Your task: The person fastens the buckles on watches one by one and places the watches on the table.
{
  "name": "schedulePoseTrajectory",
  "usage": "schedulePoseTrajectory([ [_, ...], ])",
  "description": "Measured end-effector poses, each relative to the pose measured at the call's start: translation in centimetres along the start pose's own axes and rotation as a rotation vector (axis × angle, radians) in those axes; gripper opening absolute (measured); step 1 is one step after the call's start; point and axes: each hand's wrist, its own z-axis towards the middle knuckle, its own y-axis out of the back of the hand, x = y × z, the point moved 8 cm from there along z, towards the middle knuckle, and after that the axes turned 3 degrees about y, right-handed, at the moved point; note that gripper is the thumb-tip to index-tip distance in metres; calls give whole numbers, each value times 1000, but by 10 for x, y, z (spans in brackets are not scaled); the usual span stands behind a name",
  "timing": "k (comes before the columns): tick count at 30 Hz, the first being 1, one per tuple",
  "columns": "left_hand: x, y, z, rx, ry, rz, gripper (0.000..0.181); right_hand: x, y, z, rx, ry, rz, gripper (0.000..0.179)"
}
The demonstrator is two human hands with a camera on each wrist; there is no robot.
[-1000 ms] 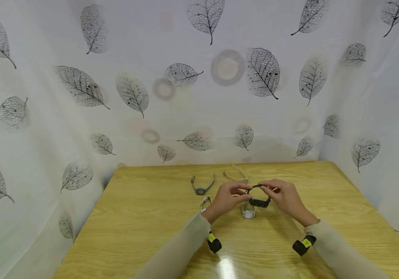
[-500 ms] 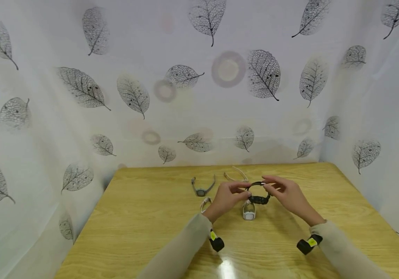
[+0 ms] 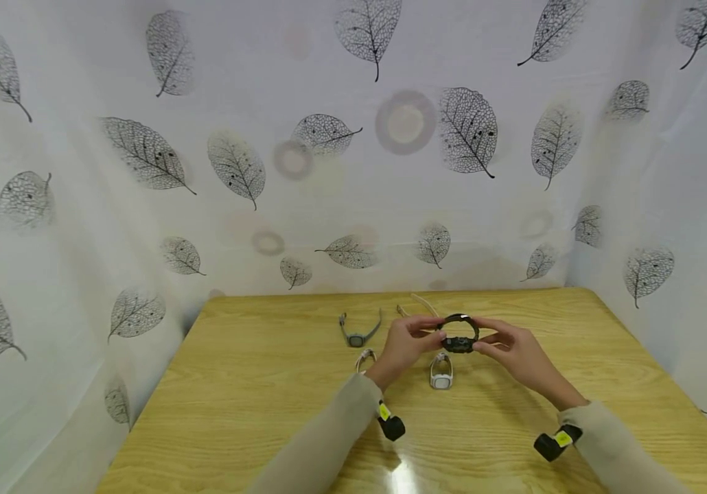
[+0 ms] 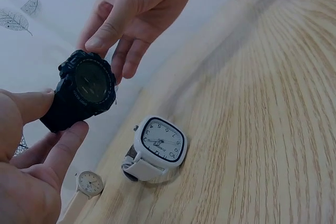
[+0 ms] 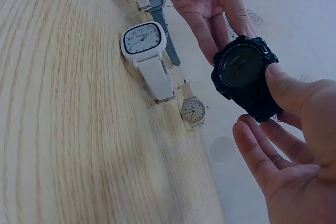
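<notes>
A black wristwatch (image 3: pixel 460 344) is held up over the table, its strap bent into a loop above the case. My left hand (image 3: pixel 404 343) pinches one side of it between thumb and fingers. On the opposite side, my right hand (image 3: pixel 517 353) holds it with the thumb at the case edge. The round dark dial shows in the left wrist view, where the watch (image 4: pixel 92 82) is tilted. Below it a white square-faced watch (image 3: pixel 441 374) stands on the table, its dial readable in the right wrist view. The buckle cannot be made out.
On the wooden table (image 3: pixel 236 384) a grey watch (image 3: pixel 356 339) lies with its strap spread. Another white watch (image 3: pixel 366 357) is partly behind my left hand. A small pale watch (image 5: pixel 193 110) lies near the back edge. Leaf-print curtains (image 3: pixel 341 199) enclose the table.
The right hand's fingers have moved from the strap at the top down to the watch's side. The watch has risen slightly, and its strap loop now shows more fully.
</notes>
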Motion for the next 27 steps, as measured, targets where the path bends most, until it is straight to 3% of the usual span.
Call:
schedulePoseTrajectory([
  [4,2,-2,3,-1,11,16,33,-1,2,0,-10,1,-24,52],
  [9,2,-6,8,-26,40,120,36,-7,9,5,-18,-20,-27,51],
  [14,-3,-11,17,-67,25,167,35,-15,17,14,-3,-59,-4,53],
  [22,-6,-21,37,-193,-23,252,32,-25,31,24,12,-90,-3,54],
  [27,0,-25,48,-281,-25,243,30,-38,34,28,18,-126,19,57],
])
